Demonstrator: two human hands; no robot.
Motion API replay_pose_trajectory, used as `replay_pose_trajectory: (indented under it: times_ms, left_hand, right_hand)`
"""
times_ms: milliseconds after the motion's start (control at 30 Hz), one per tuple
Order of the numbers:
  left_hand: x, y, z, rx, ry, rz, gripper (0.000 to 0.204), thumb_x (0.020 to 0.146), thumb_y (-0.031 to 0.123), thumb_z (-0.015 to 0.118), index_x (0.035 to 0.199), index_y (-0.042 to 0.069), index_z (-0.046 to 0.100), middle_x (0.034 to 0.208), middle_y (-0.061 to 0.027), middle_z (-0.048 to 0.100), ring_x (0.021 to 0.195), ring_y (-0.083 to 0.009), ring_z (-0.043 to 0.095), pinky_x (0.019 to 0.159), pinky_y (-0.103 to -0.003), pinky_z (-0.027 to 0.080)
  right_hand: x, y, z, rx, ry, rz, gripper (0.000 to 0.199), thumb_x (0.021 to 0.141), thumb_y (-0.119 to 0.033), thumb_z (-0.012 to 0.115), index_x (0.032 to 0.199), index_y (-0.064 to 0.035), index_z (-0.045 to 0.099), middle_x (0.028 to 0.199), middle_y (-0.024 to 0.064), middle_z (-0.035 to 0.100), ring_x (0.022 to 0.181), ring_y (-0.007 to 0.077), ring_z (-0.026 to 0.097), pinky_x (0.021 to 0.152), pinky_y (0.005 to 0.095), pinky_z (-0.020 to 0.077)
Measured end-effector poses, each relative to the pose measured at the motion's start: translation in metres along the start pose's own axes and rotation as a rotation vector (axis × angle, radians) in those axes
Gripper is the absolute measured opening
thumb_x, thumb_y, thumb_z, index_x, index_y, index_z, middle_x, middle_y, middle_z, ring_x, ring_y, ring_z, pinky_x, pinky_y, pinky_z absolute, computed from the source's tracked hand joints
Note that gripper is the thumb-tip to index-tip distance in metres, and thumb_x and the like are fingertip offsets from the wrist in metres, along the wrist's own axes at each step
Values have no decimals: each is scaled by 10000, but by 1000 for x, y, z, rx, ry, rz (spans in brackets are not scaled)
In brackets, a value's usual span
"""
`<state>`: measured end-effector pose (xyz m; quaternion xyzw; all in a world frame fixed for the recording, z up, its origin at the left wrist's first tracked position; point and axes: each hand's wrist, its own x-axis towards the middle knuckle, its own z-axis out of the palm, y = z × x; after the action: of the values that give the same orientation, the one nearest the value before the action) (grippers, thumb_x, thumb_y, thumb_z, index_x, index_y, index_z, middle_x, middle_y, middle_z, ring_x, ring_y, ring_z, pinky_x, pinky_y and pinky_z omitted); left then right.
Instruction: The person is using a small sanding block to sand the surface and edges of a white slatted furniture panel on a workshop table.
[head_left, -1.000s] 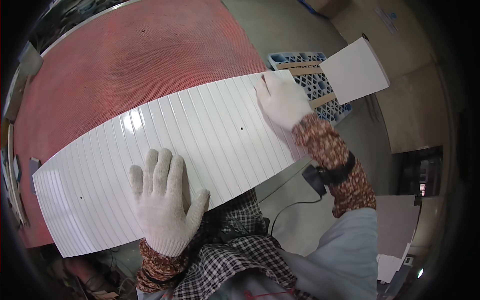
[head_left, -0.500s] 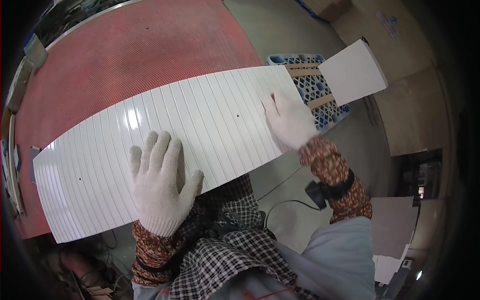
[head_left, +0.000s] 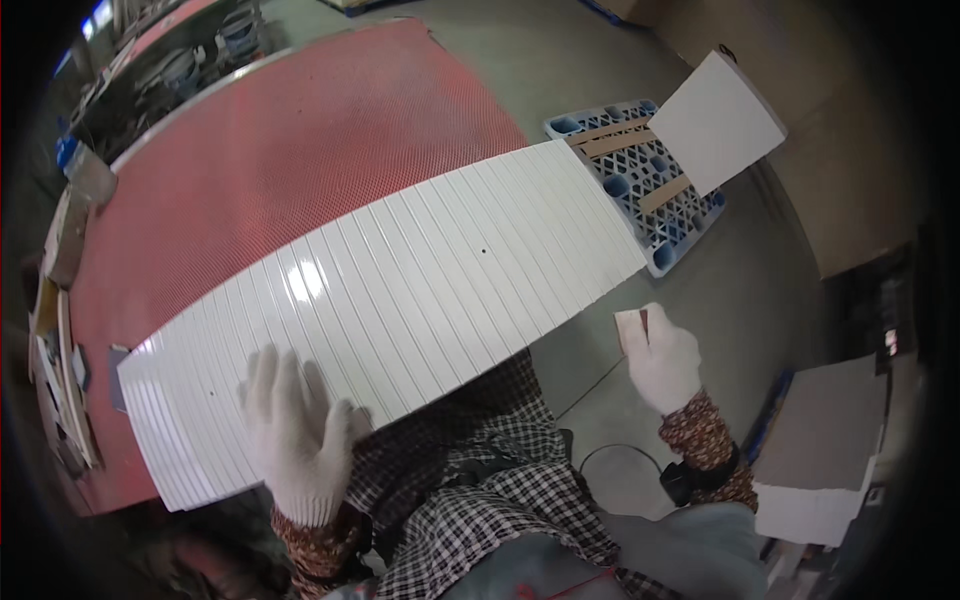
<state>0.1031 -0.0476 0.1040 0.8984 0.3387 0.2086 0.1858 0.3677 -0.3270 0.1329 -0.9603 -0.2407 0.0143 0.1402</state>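
A long white grooved panel [head_left: 420, 290] with a dark small hole in its right part lies slantwise before me on a red mesh-textured table [head_left: 320, 140]. My left hand [head_left: 300, 450], in a white knit glove, is at the panel's near edge on the left, palm down and fingers stretched out. Whether it presses on the surface or hovers just above, I cannot tell. Off the panel's right end, over the floor, my gloved right hand [head_left: 668, 365] is closed on a small flat pale-brown piece [head_left: 627, 328]. Its far part is hidden by the fingers.
Beyond the panel's right end, a blue-grey plastic pallet [head_left: 660, 235] with brown strips carries a white board-like stack [head_left: 718, 120]. Another stack of grey and white sheets [head_left: 820, 430] stands at the lower right. Odds and ends, including a jar [head_left: 90, 175], line the table's left edge.
My right hand has left the panel's right end and come nearer to me, showing the small piece in its grip. My left hand has shifted toward the panel's near edge. The view has shifted too.
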Motion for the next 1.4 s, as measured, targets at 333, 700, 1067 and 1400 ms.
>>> replay_pose_trajectory:
  times_ms: [333, 700, 1067, 1400]
  left_hand:
    - [-80, -194, -95, 453, 272, -715, 657, 1012, 376, 597, 1415, -134, 501, 1428, -318, 550, 1359, -433, 506, 1143, -471, 395]
    - [-49, -140, -82, 493, 372, -757, 474, 915, 464, 636, 965, 8, 754, 892, -216, 741, 830, -396, 693, 794, -514, 521]
    - [-47, -116, -39, 703, 446, -503, 487, 872, 530, 699, 940, 54, 779, 841, -239, 726, 784, -445, 686, 727, -557, 548]
    - [-39, -91, -24, 347, 231, -400, 589, 1028, 468, 584, 1282, -62, 630, 1163, -259, 690, 1056, -370, 660, 946, -436, 520]
  right_hand:
    - [59, 31, 13, 144, 308, -169, 252, 1000, -277, 625, 1032, -28, 635, 1055, 125, 651, 1012, 331, 629, 883, 441, 510]
    - [64, 45, 23, 208, 299, -97, 286, 1008, -292, 576, 1092, -26, 641, 1046, 137, 671, 1053, 341, 630, 920, 451, 502]
    - [78, 84, 13, 228, 201, 107, 317, 1026, -350, 548, 1047, -56, 664, 1032, 164, 683, 1003, 367, 658, 883, 464, 512]
    - [42, 58, 2, 69, 118, -68, 370, 1065, -390, 505, 985, -48, 622, 739, 162, 687, 711, 365, 694, 680, 479, 539]
